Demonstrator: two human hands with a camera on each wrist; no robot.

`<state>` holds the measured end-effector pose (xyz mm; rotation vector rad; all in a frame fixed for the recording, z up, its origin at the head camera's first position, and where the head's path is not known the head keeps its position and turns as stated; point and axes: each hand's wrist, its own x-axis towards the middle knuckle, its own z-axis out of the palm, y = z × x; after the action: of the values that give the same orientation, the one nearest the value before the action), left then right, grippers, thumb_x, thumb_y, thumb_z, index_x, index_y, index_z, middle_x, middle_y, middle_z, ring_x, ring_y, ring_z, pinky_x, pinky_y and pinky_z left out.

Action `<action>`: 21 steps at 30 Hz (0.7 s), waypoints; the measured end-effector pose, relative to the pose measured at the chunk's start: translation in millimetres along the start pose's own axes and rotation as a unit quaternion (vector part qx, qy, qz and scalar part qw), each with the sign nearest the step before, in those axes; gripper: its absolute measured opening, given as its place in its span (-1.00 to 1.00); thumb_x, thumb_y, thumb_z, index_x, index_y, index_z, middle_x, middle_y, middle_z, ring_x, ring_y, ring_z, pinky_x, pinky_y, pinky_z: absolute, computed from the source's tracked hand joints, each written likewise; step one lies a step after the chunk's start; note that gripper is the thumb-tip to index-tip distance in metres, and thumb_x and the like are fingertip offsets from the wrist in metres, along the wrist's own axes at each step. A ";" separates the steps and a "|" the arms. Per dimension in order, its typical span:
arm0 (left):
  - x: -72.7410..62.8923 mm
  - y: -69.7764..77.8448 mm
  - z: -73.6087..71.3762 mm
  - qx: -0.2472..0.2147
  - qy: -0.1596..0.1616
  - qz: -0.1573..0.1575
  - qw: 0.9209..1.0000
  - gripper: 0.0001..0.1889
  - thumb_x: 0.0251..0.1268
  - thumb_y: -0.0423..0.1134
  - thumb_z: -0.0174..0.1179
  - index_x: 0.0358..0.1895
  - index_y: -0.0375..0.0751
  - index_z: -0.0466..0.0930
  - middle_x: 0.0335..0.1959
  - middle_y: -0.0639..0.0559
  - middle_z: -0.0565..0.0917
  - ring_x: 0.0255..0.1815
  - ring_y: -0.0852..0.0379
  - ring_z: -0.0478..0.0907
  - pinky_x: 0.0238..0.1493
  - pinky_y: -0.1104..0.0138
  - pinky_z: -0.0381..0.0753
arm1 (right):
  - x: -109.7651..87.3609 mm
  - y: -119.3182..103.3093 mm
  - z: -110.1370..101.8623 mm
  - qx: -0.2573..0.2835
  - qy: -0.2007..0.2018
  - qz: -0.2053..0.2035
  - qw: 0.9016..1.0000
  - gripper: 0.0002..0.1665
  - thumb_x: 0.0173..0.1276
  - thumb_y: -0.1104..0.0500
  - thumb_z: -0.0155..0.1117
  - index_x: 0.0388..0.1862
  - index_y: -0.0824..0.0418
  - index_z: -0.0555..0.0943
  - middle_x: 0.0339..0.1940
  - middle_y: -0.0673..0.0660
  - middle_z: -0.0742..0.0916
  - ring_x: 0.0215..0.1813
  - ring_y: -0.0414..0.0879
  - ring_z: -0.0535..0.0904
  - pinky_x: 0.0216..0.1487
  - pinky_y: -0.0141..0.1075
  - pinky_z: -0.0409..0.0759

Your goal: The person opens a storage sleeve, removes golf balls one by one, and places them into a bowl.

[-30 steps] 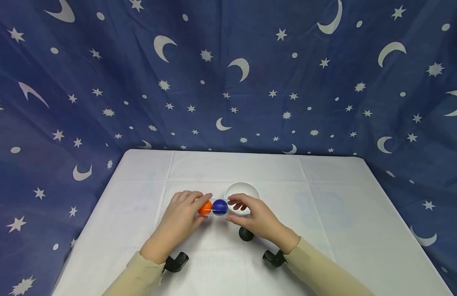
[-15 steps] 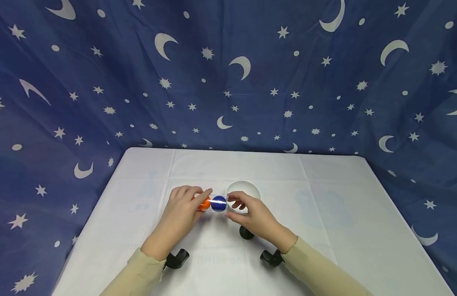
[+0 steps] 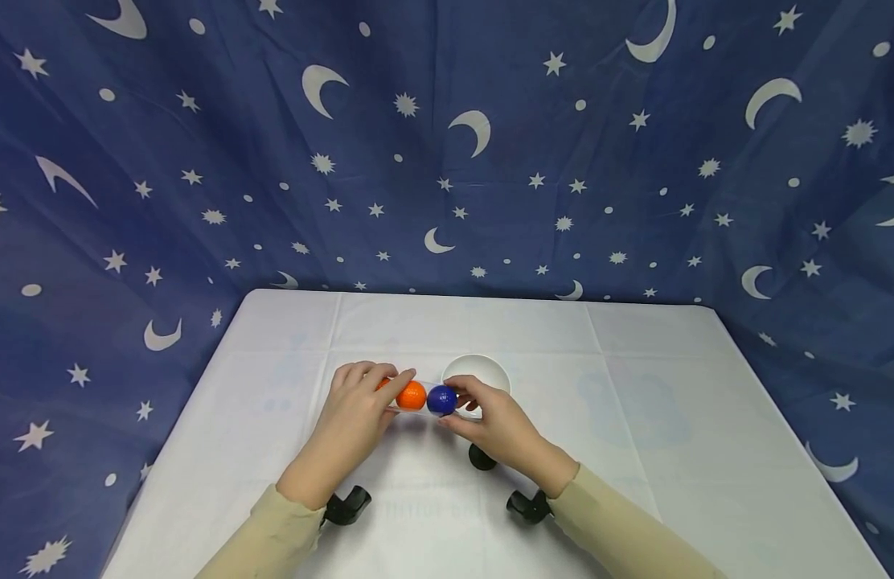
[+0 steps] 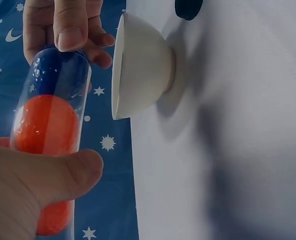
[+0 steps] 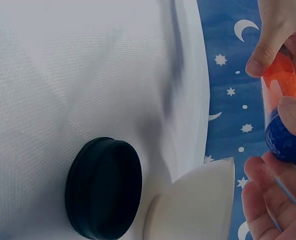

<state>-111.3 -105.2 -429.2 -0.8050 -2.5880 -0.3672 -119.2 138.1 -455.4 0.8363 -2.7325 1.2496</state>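
tube (image 4: 57, 92) held aloft just left of the bowl (image 4: 143, 70), left hand (image 3: 356, 414) wrapped round the part away from the bowl, presumably to steady it while orange balls (image 3: 412, 396) and a blue ball (image 3: 441, 400) sit in line; and here's the right hand (image 3: 494, 422), thumb and fingers lightly curled about the blue ball at the bowl-side end, seemingly controlling it, cap (image 3: 481, 457) lying off the tube, just nearside of the bowl
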 end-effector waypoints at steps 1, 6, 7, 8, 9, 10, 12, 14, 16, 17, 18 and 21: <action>-0.4 -0.2 0.3 -0.003 -0.002 -0.001 1.000 -0.37 -0.08 -0.29 0.53 0.19 -0.03 0.59 -0.02 -0.05 0.58 0.03 -0.13 0.45 0.15 0.00 0.30 | 0.0 -0.1 -0.1 -0.001 0.000 0.001 1.000 -0.42 0.19 0.04 0.46 0.17 0.03 0.48 -0.09 -0.13 0.69 -0.11 -0.14 0.63 -0.05 -0.30 0.59; -2.7 -1.7 2.6 -0.014 -0.003 -0.002 1.000 -0.38 -0.06 -0.25 0.53 0.20 -0.03 0.58 -0.02 -0.05 0.58 0.02 -0.13 0.45 0.13 0.01 0.31 | -0.4 -0.5 -1.3 0.000 0.001 0.001 1.000 -0.42 0.19 0.03 0.47 0.17 0.02 0.49 -0.10 -0.17 0.68 -0.11 -0.17 0.62 -0.05 -0.29 0.59; -3.2 -2.1 2.9 -0.016 -0.001 -0.001 1.000 -0.37 -0.06 -0.25 0.53 0.20 -0.03 0.58 -0.02 -0.05 0.58 0.02 -0.13 0.45 0.13 0.01 0.31 | -0.6 -0.7 -1.4 0.000 0.001 0.000 1.000 -0.43 0.19 0.03 0.47 0.16 0.02 0.50 -0.10 -0.18 0.68 -0.11 -0.18 0.62 -0.06 -0.29 0.59; -3.7 -2.3 3.4 -0.018 0.001 0.000 1.000 -0.37 -0.07 -0.25 0.53 0.19 -0.04 0.58 -0.02 -0.05 0.58 0.02 -0.13 0.45 0.13 0.01 0.31 | -0.8 -0.9 -1.7 0.000 0.002 -0.001 1.000 -0.43 0.19 0.03 0.47 0.16 0.02 0.50 -0.10 -0.19 0.68 -0.12 -0.20 0.61 -0.06 -0.29 0.59; -4.0 -2.5 3.7 -0.019 0.002 0.000 1.000 -0.37 -0.07 -0.25 0.53 0.19 -0.03 0.58 -0.02 -0.04 0.58 0.02 -0.13 0.45 0.13 0.01 0.31 | -1.1 -1.1 -1.9 -0.001 0.003 -0.003 1.000 -0.44 0.19 0.03 0.47 0.15 0.02 0.51 -0.11 -0.20 0.68 -0.12 -0.21 0.61 -0.07 -0.28 0.59; -4.3 -2.8 3.9 -0.020 0.004 0.001 1.000 -0.37 -0.07 -0.25 0.53 0.19 -0.04 0.58 -0.02 -0.04 0.58 0.03 -0.13 0.45 0.13 0.00 0.31 | -1.3 -1.3 -2.2 -0.001 0.005 -0.005 1.000 -0.45 0.19 0.03 0.47 0.15 0.02 0.51 -0.11 -0.20 0.68 -0.12 -0.21 0.61 -0.07 -0.28 0.60; -4.5 -2.8 4.0 -0.022 0.007 0.002 1.000 -0.37 -0.08 -0.25 0.54 0.19 -0.04 0.58 -0.02 -0.04 0.58 0.03 -0.13 0.46 0.13 0.00 0.31 | -1.8 -1.5 -2.6 -0.002 0.007 -0.011 1.000 -0.46 0.19 0.03 0.47 0.14 0.02 0.52 -0.12 -0.19 0.68 -0.12 -0.20 0.61 -0.07 -0.28 0.60; -4.4 -2.8 3.9 -0.026 0.009 0.002 1.000 -0.36 -0.09 -0.25 0.54 0.19 -0.04 0.58 -0.02 -0.03 0.58 0.04 -0.13 0.46 0.14 0.00 0.30 | -2.2 -1.6 -3.1 -0.003 0.010 -0.015 1.000 -0.47 0.19 0.02 0.46 0.13 0.02 0.52 -0.12 -0.20 0.68 -0.12 -0.19 0.61 -0.08 -0.29 0.59; -4.3 -2.6 3.6 -0.028 0.009 0.001 1.000 -0.36 -0.09 -0.24 0.54 0.19 -0.04 0.58 -0.01 -0.03 0.58 0.04 -0.13 0.45 0.15 0.01 0.30 | -2.4 -1.4 -3.8 -0.001 0.012 -0.019 1.000 -0.47 0.19 0.01 0.46 0.12 0.02 0.53 -0.12 -0.20 0.68 -0.12 -0.17 0.62 -0.08 -0.29 0.60; -4.2 -2.6 3.4 -0.028 0.007 -0.001 1.000 -0.36 -0.09 -0.24 0.54 0.19 -0.03 0.58 -0.01 -0.03 0.58 0.04 -0.13 0.45 0.15 0.01 0.30 | -2.6 -1.1 -4.0 -0.001 0.013 -0.020 1.000 -0.47 0.19 0.00 0.46 0.12 0.01 0.53 -0.12 -0.20 0.68 -0.13 -0.17 0.62 -0.08 -0.29 0.59; -4.3 -2.6 3.4 -0.028 0.006 -0.003 1.000 -0.36 -0.08 -0.24 0.54 0.19 -0.03 0.58 0.00 -0.02 0.58 0.05 -0.13 0.45 0.16 0.01 0.29 | -2.7 -0.8 -4.3 0.001 0.014 -0.021 1.000 -0.47 0.18 0.00 0.47 0.12 0.01 0.53 -0.12 -0.20 0.68 -0.13 -0.15 0.62 -0.08 -0.28 0.60; -5.1 -3.1 3.8 -0.027 0.005 -0.008 1.000 -0.36 -0.09 -0.24 0.54 0.19 -0.02 0.58 0.00 -0.02 0.58 0.05 -0.12 0.45 0.16 0.01 0.29 | -3.3 0.4 -5.4 -0.001 0.020 -0.021 1.000 -0.46 0.16 0.04 0.50 0.11 0.02 0.54 -0.12 -0.20 0.68 -0.13 -0.13 0.63 -0.09 -0.26 0.60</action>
<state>-110.4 -108.7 -435.2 -0.7977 -2.5868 -0.4464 -117.7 143.6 -452.8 0.8540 -2.6693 1.2426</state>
